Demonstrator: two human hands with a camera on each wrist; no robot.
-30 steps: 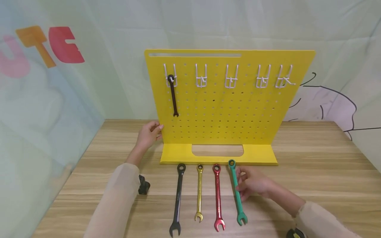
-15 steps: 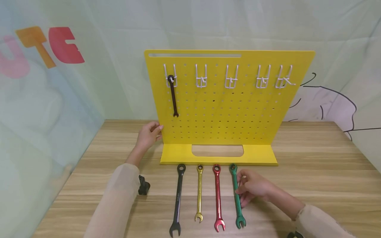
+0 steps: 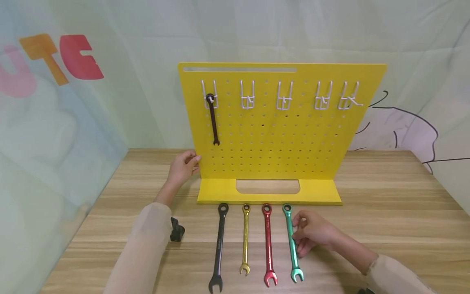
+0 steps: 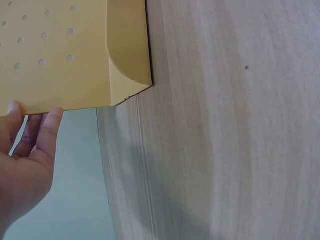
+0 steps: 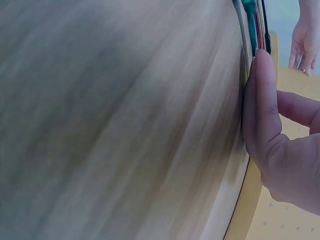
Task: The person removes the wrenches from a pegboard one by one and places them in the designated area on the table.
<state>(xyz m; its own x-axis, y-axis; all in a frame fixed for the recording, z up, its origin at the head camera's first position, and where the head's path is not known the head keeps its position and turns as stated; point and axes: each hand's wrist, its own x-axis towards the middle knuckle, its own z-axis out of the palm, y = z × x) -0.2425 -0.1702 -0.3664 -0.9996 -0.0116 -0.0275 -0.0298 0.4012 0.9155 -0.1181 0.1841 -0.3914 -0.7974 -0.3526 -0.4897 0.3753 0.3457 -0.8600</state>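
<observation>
2 hands work at a wooden table (image 3: 385,196) in front of a yellow pegboard (image 3: 293,139) that stands upright on its own base. At the far left, the left hand (image 3: 181,168) rests against the board's left edge, its fingers lightly curled around that edge and the thumb on the front side; the left wrist view shows the fingertips (image 4: 50,125) touching the board's edge. A small black object (image 3: 177,230) sits on the table beside the left sleeve. On the board, a dark wrench (image 3: 213,119) hangs from the leftmost of 5 white hooks (image 3: 284,97). On the table just near of the base, 4 wrenches lie side by side with ring ends pointing far: a black wrench (image 3: 218,247), a yellow wrench (image 3: 245,239), a red wrench (image 3: 269,245) and a green wrench (image 3: 291,243). The right hand (image 3: 313,232) lies just right of the green wrench, with its fingers bent and their tips touching the shaft; whether they actually pinch it cannot be told. The green wrench lies flat on the table, rightmost in the row.
</observation>
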